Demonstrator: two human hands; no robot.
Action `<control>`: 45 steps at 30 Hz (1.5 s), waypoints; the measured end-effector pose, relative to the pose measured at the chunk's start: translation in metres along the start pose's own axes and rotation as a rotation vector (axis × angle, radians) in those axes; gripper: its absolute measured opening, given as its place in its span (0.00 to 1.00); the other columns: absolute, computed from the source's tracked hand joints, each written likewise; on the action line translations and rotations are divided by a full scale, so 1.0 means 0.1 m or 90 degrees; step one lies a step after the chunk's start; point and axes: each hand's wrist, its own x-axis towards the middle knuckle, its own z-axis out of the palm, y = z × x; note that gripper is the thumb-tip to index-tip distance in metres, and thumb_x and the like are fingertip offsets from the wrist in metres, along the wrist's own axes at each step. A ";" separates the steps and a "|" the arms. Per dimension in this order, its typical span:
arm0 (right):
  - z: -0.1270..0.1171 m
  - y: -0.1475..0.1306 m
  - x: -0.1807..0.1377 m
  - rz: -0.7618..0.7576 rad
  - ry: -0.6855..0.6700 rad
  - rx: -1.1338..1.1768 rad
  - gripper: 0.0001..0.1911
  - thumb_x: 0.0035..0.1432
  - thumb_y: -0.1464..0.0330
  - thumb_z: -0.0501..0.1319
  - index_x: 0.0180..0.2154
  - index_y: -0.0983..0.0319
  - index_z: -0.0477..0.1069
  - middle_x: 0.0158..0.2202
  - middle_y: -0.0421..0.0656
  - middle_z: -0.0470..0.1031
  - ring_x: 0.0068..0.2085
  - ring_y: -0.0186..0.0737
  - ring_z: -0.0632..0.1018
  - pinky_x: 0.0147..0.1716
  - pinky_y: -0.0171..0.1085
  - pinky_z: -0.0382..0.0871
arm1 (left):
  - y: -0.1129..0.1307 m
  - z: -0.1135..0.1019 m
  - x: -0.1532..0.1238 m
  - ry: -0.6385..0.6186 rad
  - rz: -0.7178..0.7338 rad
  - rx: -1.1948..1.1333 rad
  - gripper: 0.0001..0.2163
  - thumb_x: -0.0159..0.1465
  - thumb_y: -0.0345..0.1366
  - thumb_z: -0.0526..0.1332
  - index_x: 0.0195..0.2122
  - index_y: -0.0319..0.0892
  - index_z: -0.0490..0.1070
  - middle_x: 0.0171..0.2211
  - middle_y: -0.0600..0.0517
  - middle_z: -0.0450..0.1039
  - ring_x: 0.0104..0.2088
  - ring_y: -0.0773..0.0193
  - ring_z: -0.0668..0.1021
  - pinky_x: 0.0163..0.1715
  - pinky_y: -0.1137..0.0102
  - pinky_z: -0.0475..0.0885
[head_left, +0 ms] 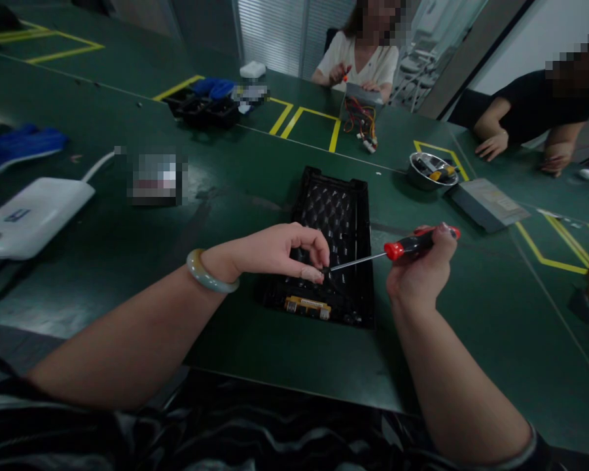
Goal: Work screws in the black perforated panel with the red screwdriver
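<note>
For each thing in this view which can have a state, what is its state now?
left hand: pinching a small part
right hand: gripping the screwdriver
screwdriver: held, tip at the small part
black plastic case: lying flat under the left hand
gold connector board: sitting at the case's near end
steel bowl: holding small yellow and dark parts
wire bundle: lying loose

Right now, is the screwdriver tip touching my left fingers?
Cannot tell: the head view shows the tip of the red-handled screwdriver ending at the left fingers, too small to show contact or a gap.
</note>
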 end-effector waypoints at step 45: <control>-0.05 0.19 -0.08 -0.094 -0.148 -0.068 0.19 0.60 0.49 0.63 0.35 0.59 0.69 0.31 0.37 0.67 0.32 0.34 0.69 0.38 0.38 0.64 | 0.50 0.11 -0.15 -0.176 -0.446 0.476 0.11 0.65 0.48 0.62 0.41 0.56 0.84 0.73 0.52 0.54 0.74 0.36 0.43 0.67 0.38 0.41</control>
